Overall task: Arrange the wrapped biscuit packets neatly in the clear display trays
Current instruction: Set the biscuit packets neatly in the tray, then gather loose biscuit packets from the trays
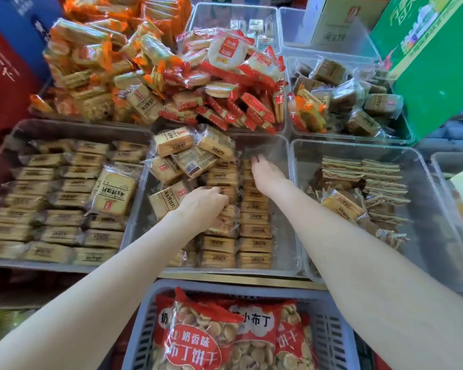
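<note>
Biscuit packets [255, 209]: lying in the middle clear tray [284, 263], two tidy columns running along its right half, while a loose heap of packets [187, 158] is sitting jumbled over the far left part.
Left hand [202, 206]: curling down onto the left column, fingers closing narrowly around a packet edge; whether it is actually gripping one I cannot tell, since the fingertips are hiding among the wrappers.
Right hand [265, 172]: reaching deeper into the tray with fingers stretched fairly flat and wide, resting on the far end of the right column and holding nothing that is showing.
Neighbouring trays: the left tray [72, 129] is holding neat rows with one larger packet [114, 190] lying askew on top; the right tray [425, 209] is only partly filled.
Risk: the loose heap is probably going to slide onto the ordered columns if either hand nudges it, and a forearm sweeping across could be knocking rows crooked.
Risk, grip: the slick film is likely making packets slip or fan out when pinched at one edge.
Materials: crinkly see-through wrappers with printed labels, flat rectangular tan biscuits inside, rigid glossy tray walls with rounded corners.
</note>
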Motion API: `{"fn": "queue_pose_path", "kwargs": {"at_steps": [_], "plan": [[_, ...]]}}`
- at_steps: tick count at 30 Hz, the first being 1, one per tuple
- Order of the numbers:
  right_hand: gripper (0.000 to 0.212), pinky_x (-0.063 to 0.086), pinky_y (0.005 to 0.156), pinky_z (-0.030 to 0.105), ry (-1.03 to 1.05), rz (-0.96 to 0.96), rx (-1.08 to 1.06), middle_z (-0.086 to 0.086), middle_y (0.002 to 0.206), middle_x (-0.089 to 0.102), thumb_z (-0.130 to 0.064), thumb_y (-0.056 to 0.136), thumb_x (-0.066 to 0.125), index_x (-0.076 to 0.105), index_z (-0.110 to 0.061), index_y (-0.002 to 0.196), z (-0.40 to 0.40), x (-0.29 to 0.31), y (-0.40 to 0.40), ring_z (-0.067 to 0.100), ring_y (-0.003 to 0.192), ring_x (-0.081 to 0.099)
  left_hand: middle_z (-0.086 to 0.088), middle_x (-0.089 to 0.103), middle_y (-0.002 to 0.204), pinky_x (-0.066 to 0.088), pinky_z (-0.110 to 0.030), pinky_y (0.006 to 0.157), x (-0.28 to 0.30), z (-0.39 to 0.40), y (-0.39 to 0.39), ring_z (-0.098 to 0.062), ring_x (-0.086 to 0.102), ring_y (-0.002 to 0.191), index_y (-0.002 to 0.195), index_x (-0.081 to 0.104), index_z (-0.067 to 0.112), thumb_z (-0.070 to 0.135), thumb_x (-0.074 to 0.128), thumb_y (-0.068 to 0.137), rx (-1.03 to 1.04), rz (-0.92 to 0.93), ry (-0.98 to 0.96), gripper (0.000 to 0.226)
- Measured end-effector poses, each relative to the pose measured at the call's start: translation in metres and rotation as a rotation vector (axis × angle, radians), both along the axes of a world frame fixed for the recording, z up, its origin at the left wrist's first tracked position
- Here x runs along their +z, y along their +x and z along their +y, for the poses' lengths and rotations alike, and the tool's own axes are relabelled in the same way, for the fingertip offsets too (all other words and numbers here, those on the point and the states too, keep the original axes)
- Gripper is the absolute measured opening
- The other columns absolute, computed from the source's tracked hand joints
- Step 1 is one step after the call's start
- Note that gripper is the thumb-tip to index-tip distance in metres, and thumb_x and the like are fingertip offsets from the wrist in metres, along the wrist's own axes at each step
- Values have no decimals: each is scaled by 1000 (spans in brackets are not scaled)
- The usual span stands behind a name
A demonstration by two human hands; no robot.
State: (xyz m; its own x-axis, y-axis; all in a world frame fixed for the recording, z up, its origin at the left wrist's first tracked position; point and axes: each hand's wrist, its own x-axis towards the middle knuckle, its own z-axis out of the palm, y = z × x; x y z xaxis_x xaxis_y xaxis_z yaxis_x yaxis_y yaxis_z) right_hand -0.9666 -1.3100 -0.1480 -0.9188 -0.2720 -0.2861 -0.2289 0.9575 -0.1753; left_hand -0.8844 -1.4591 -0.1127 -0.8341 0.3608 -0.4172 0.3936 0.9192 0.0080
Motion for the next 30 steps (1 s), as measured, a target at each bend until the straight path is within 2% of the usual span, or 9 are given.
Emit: {"fn": "queue_pose_path", "kwargs": {"at_steps": [3,9,13,18,20,21,23,26,30], "plan": [[47,43,95,39,59,11,20,21,131,42,11,88,41,40,3,135,-2,-10,-7,36,116,48,-5,54,117,50,-37,88,-2,0,0,-26,57,108,126,51,13,32,65,86,48,-21,36,46],[35,44,97,40,125,-12,31,21,129,42,8,90,41,53,4,122,4,-9,-17,34,112,49,-6,63,116,51,-39,87,-10,-5,0,-27,59,106,125,50,12,35,66,85,64,-12,64,49],[36,35,106,43,149,-20,11,20,140,32,7,89,42,53,3,123,2,-8,-20,38,128,33,-7,63,112,52,-38,85,-6,-6,-1,-27,60,104,124,51,13,36,65,86,40,-15,29,47],[45,39,103,41,156,34,6,20,137,34,8,89,44,42,3,134,2,-16,-7,37,126,35,-10,66,109,50,-35,86,-3,0,-17,-29,61,101,110,60,7,17,49,94,-29,202,127,23],[47,40,100,40,161,47,-1,22,135,38,8,89,44,37,2,135,2,-18,-5,36,127,35,-19,55,130,43,-38,102,-7,8,-28,-33,52,121,126,52,-3,9,47,92,-98,288,223,36],[47,40,100,39,166,49,2,22,134,39,7,89,44,36,2,135,1,-18,-6,36,127,35,-21,38,145,30,-37,112,-8,12,-31,-32,37,135,139,37,-3,12,43,96,-108,261,175,46],[47,40,100,37,169,30,7,21,134,40,8,89,45,37,3,135,2,-17,-10,34,126,36,-17,10,156,8,-35,118,-16,13,-34,-27,11,145,149,10,3,27,35,101,-47,168,14,59],[43,39,100,36,199,-6,20,21,135,35,8,88,46,44,3,131,3,-11,-16,34,126,35,-21,8,156,6,-34,119,-29,7,-34,-28,10,145,150,2,6,43,29,100,58,139,-74,67],[46,37,103,38,183,4,9,20,141,28,10,87,47,43,2,132,2,-5,-17,35,129,31,-24,6,155,9,-35,117,-27,4,-32,-30,12,145,150,1,5,48,25,99,92,124,-116,70]]}}
